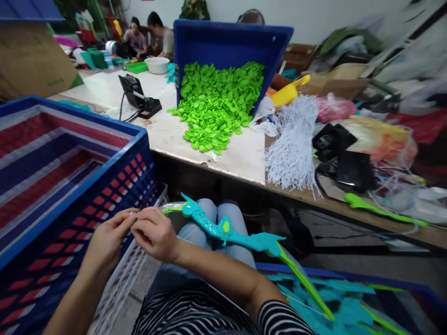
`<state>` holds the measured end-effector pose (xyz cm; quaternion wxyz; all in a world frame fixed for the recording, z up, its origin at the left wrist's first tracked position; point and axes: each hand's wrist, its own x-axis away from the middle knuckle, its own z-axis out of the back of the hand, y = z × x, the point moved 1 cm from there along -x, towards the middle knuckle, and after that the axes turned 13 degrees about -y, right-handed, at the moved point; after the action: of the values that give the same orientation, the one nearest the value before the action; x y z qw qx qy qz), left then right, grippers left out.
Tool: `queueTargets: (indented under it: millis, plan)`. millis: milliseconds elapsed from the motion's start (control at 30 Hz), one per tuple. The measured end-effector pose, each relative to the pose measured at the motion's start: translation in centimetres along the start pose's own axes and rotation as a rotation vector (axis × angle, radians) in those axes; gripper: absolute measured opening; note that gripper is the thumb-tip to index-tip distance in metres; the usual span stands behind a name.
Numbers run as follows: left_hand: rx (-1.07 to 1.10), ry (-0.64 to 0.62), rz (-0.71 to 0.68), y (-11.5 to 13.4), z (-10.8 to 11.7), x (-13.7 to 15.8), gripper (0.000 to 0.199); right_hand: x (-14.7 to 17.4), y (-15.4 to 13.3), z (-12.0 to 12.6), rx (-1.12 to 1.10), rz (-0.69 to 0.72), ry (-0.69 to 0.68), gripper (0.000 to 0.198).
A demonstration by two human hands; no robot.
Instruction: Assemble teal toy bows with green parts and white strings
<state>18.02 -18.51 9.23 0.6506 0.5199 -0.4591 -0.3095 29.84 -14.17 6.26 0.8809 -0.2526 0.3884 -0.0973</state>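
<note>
A teal toy bow (237,236) with bright green limbs lies across my lap, its left limb running up into my hands. My right hand (155,234) is closed around the tip of that limb, fingers curled in. My left hand (113,235) pinches at the same tip, thumb against forefinger, touching my right hand. A speck of white and green shows between the fingertips; the rest of the tip is hidden. A thin white bowstring (223,291) passes below my right forearm. The bow's other green limb (307,284) stretches down to the right.
Left stands a blue crate (134,153) with striped lining. On the table (164,132), a tipped blue bin (230,39) spills green pieces (216,102), beside white strings (293,144) and a phone stand (139,100). More bow parts (335,302) fill a crate lower right. Two people (150,37) sit far back.
</note>
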Motion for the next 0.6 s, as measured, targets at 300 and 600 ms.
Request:
queueTargets:
  millis: [300,600]
  plan:
    - [-0.016,0.078,0.051,3.1,-0.2,3.3,0.016,-0.2,0.3,-1.5,-0.244,-0.27,0.092,0.012]
    - [0.177,0.005,0.186,2.2,-0.4,2.7,0.02,-0.7,0.1,-0.4,-0.303,-0.325,0.173,0.016]
